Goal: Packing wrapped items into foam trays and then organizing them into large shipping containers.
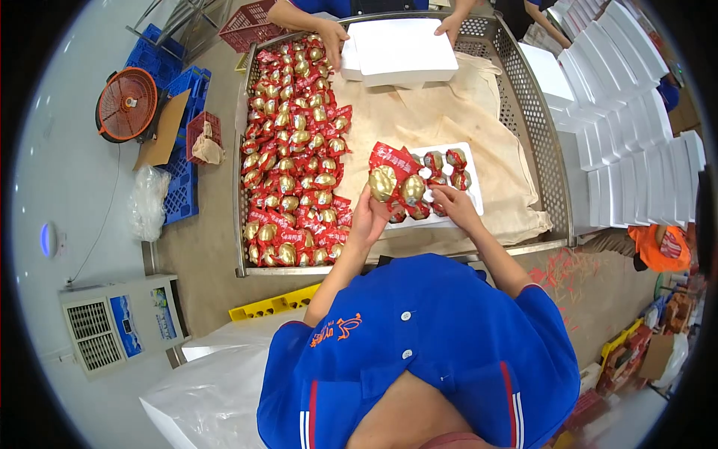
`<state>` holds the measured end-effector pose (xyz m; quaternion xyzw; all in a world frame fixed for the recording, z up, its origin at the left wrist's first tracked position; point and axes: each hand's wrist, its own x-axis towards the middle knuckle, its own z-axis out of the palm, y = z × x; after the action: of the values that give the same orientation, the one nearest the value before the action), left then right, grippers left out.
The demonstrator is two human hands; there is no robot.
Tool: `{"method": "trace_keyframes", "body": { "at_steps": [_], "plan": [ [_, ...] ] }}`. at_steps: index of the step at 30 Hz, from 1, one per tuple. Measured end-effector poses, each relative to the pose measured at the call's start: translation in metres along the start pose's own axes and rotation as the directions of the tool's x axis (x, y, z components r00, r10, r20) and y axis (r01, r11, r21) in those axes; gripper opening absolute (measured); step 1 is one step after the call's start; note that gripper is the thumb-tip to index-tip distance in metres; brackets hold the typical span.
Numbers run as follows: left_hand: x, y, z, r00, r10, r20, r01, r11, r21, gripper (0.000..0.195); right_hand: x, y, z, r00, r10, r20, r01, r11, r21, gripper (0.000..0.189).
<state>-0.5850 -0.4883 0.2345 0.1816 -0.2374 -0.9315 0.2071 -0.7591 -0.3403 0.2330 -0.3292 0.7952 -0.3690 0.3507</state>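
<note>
My left hand (370,218) holds a gold-and-red foil-wrapped egg-shaped item (383,183) above the near left part of a white compartment tray (475,188). A second wrapped item (413,189) sits against it, also over the tray, and seems to be in the same hand. My right hand (457,209) reaches to the tray's middle, its fingertips beside the wrapped items; whether it grips one is hidden. Several wrapped items (433,161) stand in the tray's pockets. Left of the tray lies a dense pile of the same wrapped items (286,184).
A beige cloth (409,112) lines the perforated metal-walled table (533,112). Across it, another person's hands (333,40) hold white boxes (408,50). Stacked white boxes (628,123) stand right. An orange fan (128,104) and blue pallets (182,188) are left.
</note>
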Motion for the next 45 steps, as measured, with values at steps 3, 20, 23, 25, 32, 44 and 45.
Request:
{"method": "trace_keyframes", "body": {
  "at_steps": [3, 20, 23, 25, 32, 44, 45],
  "plan": [
    [0.004, -0.015, 0.013, 0.988, 0.067, 0.138, -0.086, 0.987, 0.138, 0.047, -0.014, -0.020, 0.020, 0.975, 0.060, 0.216, -0.221, 0.419, 0.881, 0.036],
    [0.024, 0.019, -0.055, 0.802, 0.421, -0.424, 0.013, 0.697, 0.717, 0.037, -0.008, 0.055, -0.043, 0.916, -0.396, -0.060, 0.264, 0.709, -0.654, 0.032],
    [0.028, 0.033, -0.064, 0.721, 0.687, -0.088, 0.174, -0.056, 0.983, 0.040, -0.007, 0.076, -0.030, 0.954, -0.275, -0.118, 0.134, 0.745, -0.653, 0.034],
    [0.034, 0.034, -0.069, 0.774, 0.620, -0.127, 0.396, -0.318, 0.862, 0.046, 0.007, 0.085, -0.025, 0.962, -0.259, -0.090, 0.110, 0.665, -0.739, 0.034],
    [0.033, -0.002, -0.052, 0.922, 0.352, -0.162, 0.239, -0.189, 0.952, 0.056, 0.060, 0.028, -0.062, 0.846, -0.402, -0.350, 0.144, 0.805, -0.576, 0.027],
    [0.096, -0.014, -0.084, 0.793, -0.184, -0.581, 0.604, 0.355, 0.713, 0.074, 0.128, 0.165, -0.104, 0.919, 0.109, -0.378, -0.174, 0.975, -0.140, 0.027],
    [0.096, -0.019, -0.067, 0.799, -0.161, -0.580, 0.588, 0.415, 0.694, 0.071, 0.117, 0.192, -0.093, 0.722, 0.178, -0.669, -0.371, 0.915, -0.157, 0.027]
  ]
}}
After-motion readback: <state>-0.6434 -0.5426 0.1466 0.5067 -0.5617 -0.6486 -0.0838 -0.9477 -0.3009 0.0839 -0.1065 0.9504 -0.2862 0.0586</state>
